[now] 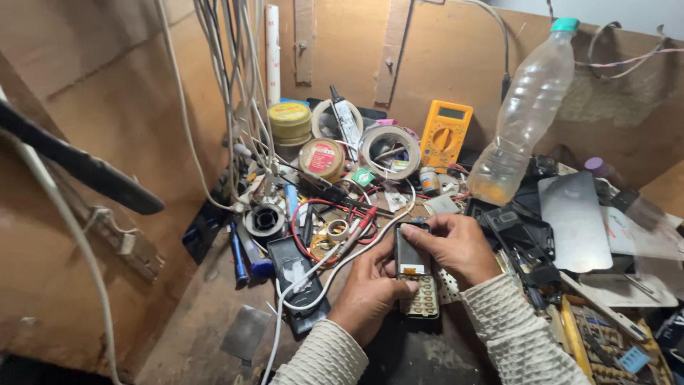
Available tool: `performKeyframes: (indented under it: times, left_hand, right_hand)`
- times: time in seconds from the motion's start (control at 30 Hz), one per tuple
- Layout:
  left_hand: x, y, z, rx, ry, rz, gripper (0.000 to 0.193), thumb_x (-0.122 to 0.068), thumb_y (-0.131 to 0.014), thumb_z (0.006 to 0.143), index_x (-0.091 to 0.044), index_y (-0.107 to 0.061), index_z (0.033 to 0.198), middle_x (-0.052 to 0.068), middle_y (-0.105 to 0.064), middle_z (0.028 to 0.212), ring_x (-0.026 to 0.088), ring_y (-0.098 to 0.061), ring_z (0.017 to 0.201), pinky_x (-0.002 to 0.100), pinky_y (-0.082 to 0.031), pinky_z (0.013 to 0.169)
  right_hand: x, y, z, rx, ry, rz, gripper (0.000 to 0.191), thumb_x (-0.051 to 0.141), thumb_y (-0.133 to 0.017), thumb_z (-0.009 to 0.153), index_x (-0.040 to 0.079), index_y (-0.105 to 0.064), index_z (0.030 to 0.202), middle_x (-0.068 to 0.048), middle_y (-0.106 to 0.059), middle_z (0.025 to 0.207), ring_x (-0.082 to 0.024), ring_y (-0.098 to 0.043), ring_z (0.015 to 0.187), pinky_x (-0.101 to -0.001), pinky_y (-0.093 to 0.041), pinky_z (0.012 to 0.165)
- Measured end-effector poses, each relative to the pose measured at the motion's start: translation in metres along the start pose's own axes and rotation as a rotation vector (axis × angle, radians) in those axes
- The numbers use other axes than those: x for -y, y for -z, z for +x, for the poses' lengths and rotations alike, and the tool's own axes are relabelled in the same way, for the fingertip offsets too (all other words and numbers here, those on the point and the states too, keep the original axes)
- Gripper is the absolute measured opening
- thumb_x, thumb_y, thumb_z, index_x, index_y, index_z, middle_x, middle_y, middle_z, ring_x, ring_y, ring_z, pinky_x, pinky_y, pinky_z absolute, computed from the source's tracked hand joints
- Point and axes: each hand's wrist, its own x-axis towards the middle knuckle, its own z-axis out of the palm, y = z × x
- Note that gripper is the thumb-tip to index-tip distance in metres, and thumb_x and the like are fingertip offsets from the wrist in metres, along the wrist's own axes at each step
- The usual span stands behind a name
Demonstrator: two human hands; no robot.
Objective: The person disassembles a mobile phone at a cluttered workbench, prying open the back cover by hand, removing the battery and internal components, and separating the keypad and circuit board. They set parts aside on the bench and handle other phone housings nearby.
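I see both hands around an opened keypad phone (415, 274) at the cluttered bench's centre. My left hand (370, 289) grips its lower body; my right hand (456, 246) pinches its top edge. A yellow multimeter (445, 132) stands behind.

A small opened phone (414, 274), its screen part lifted above a pale keypad, is held over the worktop (214, 314) between both hands. It is gripped from below by the left hand (370, 289), while its upper edge is pinched by the right hand (456, 246). Just left of it, a black phone cover (296, 278) is crossed by a white cable (313, 274). Further back, a yellow multimeter (444, 132), tape rolls (390, 150) and a clear plastic bottle (524, 114) are seen against the wooden wall.
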Motion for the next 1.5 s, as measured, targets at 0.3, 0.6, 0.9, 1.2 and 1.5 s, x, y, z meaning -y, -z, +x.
performKeyframes:
  times: [0.3,0.6,0.9,1.2,1.5]
  left_hand:
    - [0.001,-0.001,0.001,0.002,-0.047,0.015,0.065,0.016,-0.058,0.075,-0.001,-0.055,0.137,0.005,-0.071,0.101,0.013,-0.07,0.087,0.026,-0.058,0.075]
    - [0.002,-0.002,0.002,-0.091,-0.003,0.007,0.063,0.015,-0.061,0.073,-0.004,-0.058,0.133,0.004,-0.072,0.098,0.012,-0.07,0.085,0.026,-0.058,0.073]
    - [0.011,0.009,0.008,-0.143,0.072,-0.056,0.045,-0.003,-0.066,0.084,-0.001,-0.06,0.129,0.006,-0.075,0.101,0.012,-0.073,0.085,0.028,-0.06,0.074]
    - [0.013,0.015,0.029,-0.434,-0.072,0.44,0.029,-0.026,-0.07,0.091,0.002,-0.078,0.094,0.001,-0.074,0.076,0.007,-0.061,0.065,0.026,-0.05,0.057]
    - [-0.003,0.008,0.03,-0.479,-0.086,0.427,0.031,-0.018,-0.083,0.08,0.009,-0.078,0.094,0.006,-0.074,0.073,0.008,-0.061,0.058,0.024,-0.048,0.05]
  right_hand:
    - [0.013,-0.001,-0.002,0.044,-0.036,0.052,0.028,0.021,-0.083,0.079,-0.003,-0.079,0.093,-0.005,-0.078,0.078,-0.009,-0.068,0.063,-0.0265,-0.055,0.056]
    - [0.005,-0.002,0.0,0.023,-0.006,-0.058,0.03,0.025,-0.078,0.087,-0.004,-0.078,0.096,-0.008,-0.076,0.079,-0.011,-0.064,0.062,-0.0285,-0.05,0.055]
    - [-0.014,0.019,-0.016,-0.015,-0.078,0.132,0.027,0.02,-0.076,0.086,-0.004,-0.078,0.098,-0.006,-0.076,0.081,-0.011,-0.066,0.064,-0.027,-0.053,0.057]
    - [-0.016,0.012,-0.018,-0.035,-0.056,0.173,0.023,0.016,-0.08,0.085,-0.005,-0.079,0.095,-0.004,-0.074,0.078,-0.008,-0.061,0.062,-0.0235,-0.047,0.057]
    - [-0.01,0.011,-0.023,-0.041,-0.074,0.1,0.027,0.018,-0.078,0.085,-0.006,-0.08,0.098,-0.004,-0.075,0.076,-0.008,-0.06,0.06,-0.0243,-0.047,0.054]
